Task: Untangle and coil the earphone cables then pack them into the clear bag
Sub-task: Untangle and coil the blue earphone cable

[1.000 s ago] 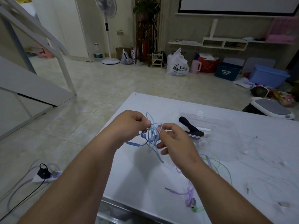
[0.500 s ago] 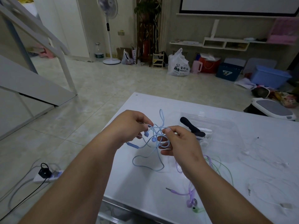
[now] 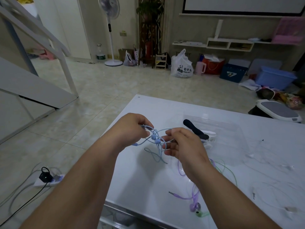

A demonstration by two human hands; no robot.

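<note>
Curled fingers of the left hand (image 3: 130,128) and the thumb and forefinger of the right hand (image 3: 183,146) each pinch the blue earphone cable (image 3: 153,137), held over the white table (image 3: 140,179) with loops hanging below. The clear bag (image 3: 231,129) lies at 2 o'clock from the right hand. The purple earphones (image 3: 193,206) and green earphones (image 3: 200,214) lie at 6 o'clock.

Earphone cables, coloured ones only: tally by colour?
Blue earphone cable: 1, pinched between left hand and right hand.
Purple earphone cable: 1, on the table.
Green earphone cable: 1, on the table.
Total: 3. White cables at right too faint to count.
</note>
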